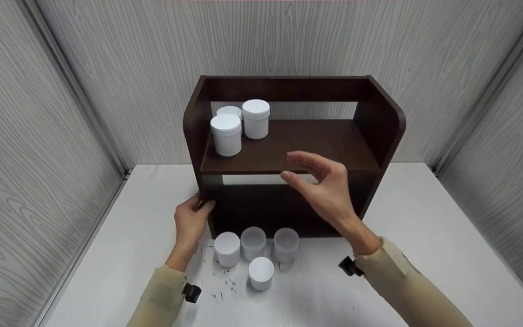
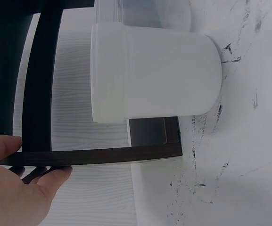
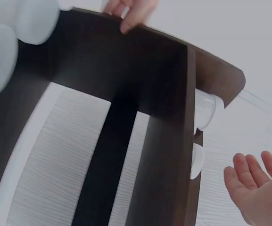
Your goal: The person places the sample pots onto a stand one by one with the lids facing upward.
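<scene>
Gripping the shelf (image 1: 318, 138) by its left side with the left hand (image 1: 191, 222); holding the right hand (image 1: 329, 190) empty, thumb and fingers apart, right of the upper pots (image 1: 228, 141), with lower pots (image 1: 227, 250) standing left and near on the worktop (image 1: 425, 245).

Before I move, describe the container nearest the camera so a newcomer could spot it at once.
Find the dark brown two-tier shelf on the white table. On the tabletop before it stands a row of three containers; look just in front of these for the white container. Unlike the three, it stands out alone, closest to the camera.
</scene>
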`<state>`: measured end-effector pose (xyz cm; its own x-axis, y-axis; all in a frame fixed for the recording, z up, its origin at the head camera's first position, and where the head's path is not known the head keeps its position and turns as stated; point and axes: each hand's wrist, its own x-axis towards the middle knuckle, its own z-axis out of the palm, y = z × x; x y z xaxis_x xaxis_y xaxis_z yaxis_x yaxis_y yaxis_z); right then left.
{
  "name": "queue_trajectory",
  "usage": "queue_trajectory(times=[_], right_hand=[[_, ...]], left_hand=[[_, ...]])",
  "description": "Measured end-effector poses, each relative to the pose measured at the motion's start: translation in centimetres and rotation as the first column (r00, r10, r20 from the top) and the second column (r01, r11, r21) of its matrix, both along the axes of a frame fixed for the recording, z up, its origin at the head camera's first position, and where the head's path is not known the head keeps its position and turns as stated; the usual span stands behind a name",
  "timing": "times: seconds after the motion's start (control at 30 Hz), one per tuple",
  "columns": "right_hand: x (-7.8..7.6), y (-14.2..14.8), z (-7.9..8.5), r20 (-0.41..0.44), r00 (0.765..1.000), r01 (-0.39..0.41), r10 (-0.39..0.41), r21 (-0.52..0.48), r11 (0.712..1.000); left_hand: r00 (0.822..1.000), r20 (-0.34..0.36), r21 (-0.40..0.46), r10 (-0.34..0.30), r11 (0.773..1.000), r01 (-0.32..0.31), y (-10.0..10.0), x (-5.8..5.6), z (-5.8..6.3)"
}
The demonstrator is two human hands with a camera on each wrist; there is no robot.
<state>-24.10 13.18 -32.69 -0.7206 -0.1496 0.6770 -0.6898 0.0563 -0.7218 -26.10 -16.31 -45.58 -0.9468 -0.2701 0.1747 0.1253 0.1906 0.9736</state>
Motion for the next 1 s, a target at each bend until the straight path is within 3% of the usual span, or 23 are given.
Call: queue_trajectory(times=[0.23,0.4,0.57,0.77,1.0], right_hand=[[2.6,1.9,-4.1,0.1,0.995,0.007,-0.004,-0.026,1.0],[3.0,3.4,-7.7,0.206,0.978,0.036,-0.037,0.008,0.999],[3.1,4.5,-10.8,0.258,0.965,0.047,-0.055,0.035,0.998],[3.2,5.3,-13.1,0.303,0.951,0.04,-0.067,0.093,0.995],[2.8,6.0,-14.5,0.354,0.933,0.002,-0.06,0.162,0.987]], left_hand=[[1.0,-0.009,-0.002,0.009,1.0,-0.009,0.1,-0.1,0.2],[1.0,-0.011,0.0,0.025,1.0,-0.025,0.1,-0.1,0.2],[1.0,-0.01,0.004,0.03,1.0,-0.03,0.0,0.0,0.0],[1.0,-0.014,0.005,0.02,1.0,-0.02,-0.1,0.0,0.0],[1.0,-0.005,0.014,-0.004,1.0,0.004,-0.1,0.0,-0.1]])
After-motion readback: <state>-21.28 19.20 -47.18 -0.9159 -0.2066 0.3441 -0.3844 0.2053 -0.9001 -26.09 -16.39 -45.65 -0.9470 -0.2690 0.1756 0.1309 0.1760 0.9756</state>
